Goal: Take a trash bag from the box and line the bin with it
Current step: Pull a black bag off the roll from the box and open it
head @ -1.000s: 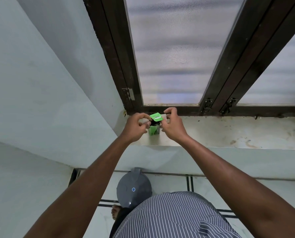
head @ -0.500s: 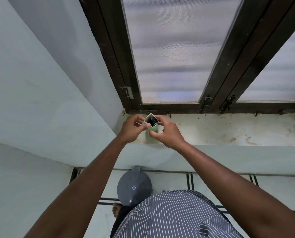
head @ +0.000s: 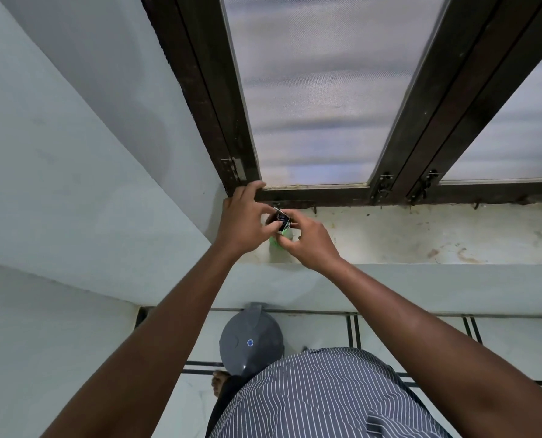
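The small green box [head: 279, 237] stands on the window ledge [head: 421, 238], close to the ledge's left end and just below the dark window frame [head: 326, 194]. Its top end is open and tipped toward the camera, and something dark, likely the roll of trash bags [head: 281, 219], shows inside the opening; what it is exactly is too small to tell. Much of the box is hidden by the two hands around it.

The right hand [head: 310, 245] grips the box from the right and below, fingers curled round its side and thumb near the open top. The left hand [head: 244, 222] meets the box from the left, its thumb and nearest fingers pinching at the mouth of the box, while the index finger reaches up and lies across the lower rail of the window frame.

The ledge is pale and stained, with brown marks toward the right. Above it are frosted glass panes [head: 310, 90] set in dark wooden bars, with small metal latches [head: 385, 184] at the bottom.

Down on the tiled floor [head: 310, 330], against the wall below the ledge, stands the grey bin [head: 250, 343] with its lid closed and a small blue dot on top. A striped shirt [head: 320, 399] fills the lower middle, and a bare foot [head: 219, 382] shows beside the bin.
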Demonstrator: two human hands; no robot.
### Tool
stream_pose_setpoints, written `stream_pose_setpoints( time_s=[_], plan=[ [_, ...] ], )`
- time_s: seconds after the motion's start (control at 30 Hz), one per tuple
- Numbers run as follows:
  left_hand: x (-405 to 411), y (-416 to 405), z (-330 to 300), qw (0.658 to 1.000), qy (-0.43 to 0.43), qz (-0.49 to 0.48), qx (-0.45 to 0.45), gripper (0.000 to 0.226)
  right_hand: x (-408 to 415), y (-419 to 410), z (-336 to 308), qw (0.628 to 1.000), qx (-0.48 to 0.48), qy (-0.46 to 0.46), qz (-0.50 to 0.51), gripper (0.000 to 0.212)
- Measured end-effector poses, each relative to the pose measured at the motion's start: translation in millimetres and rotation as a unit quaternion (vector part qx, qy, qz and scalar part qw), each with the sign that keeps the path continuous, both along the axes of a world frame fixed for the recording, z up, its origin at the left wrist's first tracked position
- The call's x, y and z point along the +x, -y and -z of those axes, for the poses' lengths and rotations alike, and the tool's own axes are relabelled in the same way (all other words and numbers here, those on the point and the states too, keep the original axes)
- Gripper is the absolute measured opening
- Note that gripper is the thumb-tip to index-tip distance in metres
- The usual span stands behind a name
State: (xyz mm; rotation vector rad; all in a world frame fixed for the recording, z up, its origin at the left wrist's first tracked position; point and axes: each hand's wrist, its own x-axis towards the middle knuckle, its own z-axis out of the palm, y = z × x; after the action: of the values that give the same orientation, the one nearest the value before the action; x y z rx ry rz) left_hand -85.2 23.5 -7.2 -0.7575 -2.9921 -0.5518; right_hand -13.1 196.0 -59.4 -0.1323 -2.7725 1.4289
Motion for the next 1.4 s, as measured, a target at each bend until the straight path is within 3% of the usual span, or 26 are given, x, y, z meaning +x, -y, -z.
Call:
stream_pose_setpoints(
  time_s=[0.17, 0.27, 0.4, 0.53, 0.7, 0.83, 0.93, 1.0, 1.07, 1.13, 1.3, 1.4],
  plan=[
    [-10.1, -18.6, -14.5, 0.996, 0.024, 0.006, -0.09, 0.028, -2.0, 1.9, 0.0, 1.0, 0.024, 0.003, -0.004, 0.059],
    [-12.4, -24.1, -8.9, 0.995, 0.063, 0.003, -0.082, 0.028, -3.6, 2.0, 2.6, 1.0, 0.019, 0.007, -0.008, 0.061],
    [-5.0, -20.9, 1.2, 0.993, 0.088, -0.02, 0.074, 0.019, -4.9, -1.3, 3.9, 0.999, -0.027, 0.03, -0.007, 0.059],
    [-1.3, -13.8, -14.5, 0.968, 0.056, -0.087, 0.227, 0.011, -8.1, -9.1, 4.6, 0.997, -0.044, 0.039, 0.041, 0.062],
    [-1.0, -4.0, -46.2, 0.921, 0.052, -0.153, 0.354, 0.011, -20.2, -10.3, 2.2, 0.997, 0.052, 0.037, 0.044, 0.051],
    [-5.2, -2.1, -52.0, 0.895, 0.074, -0.164, 0.407, 0.003, -29.4, -5.7, -5.2, 0.993, 0.097, 0.062, 0.001, 0.066],
    [-4.0, -0.7, -50.4, 0.893, 0.091, -0.17, 0.406, 0.004, -29.6, -3.5, -15.3, 0.997, 0.028, 0.068, 0.023, 0.07],
    [-2.4, -1.4, -49.9, 0.886, 0.113, -0.172, 0.416, 0.007, -28.0, -3.4, -24.4, 0.992, -0.095, 0.049, 0.065, 0.06],
    [-2.7, -3.1, -50.9, 0.857, 0.156, -0.189, 0.453, 0.01, -22.3, -3.5, -36.5, 0.97, -0.219, 0.057, 0.087, 0.054],
    [-6.6, -2.2, -52.7, 0.844, 0.181, -0.199, 0.464, 0.011, -13.8, -4.4, -49.8, 0.95, -0.293, 0.069, 0.085, 0.048],
    [-8.7, -6.2, -52.5, 0.877, 0.23, -0.138, 0.399, 0.012, 5.3, -6.3, -66.1, 0.924, -0.374, 0.066, 0.055, 0.032],
    [-2.2, -13.1, -50.3, 0.86, 0.283, -0.124, 0.405, 0.013, 9.7, -4.6, -63.9, 0.932, -0.35, 0.025, 0.094, 0.025]
  ],
)
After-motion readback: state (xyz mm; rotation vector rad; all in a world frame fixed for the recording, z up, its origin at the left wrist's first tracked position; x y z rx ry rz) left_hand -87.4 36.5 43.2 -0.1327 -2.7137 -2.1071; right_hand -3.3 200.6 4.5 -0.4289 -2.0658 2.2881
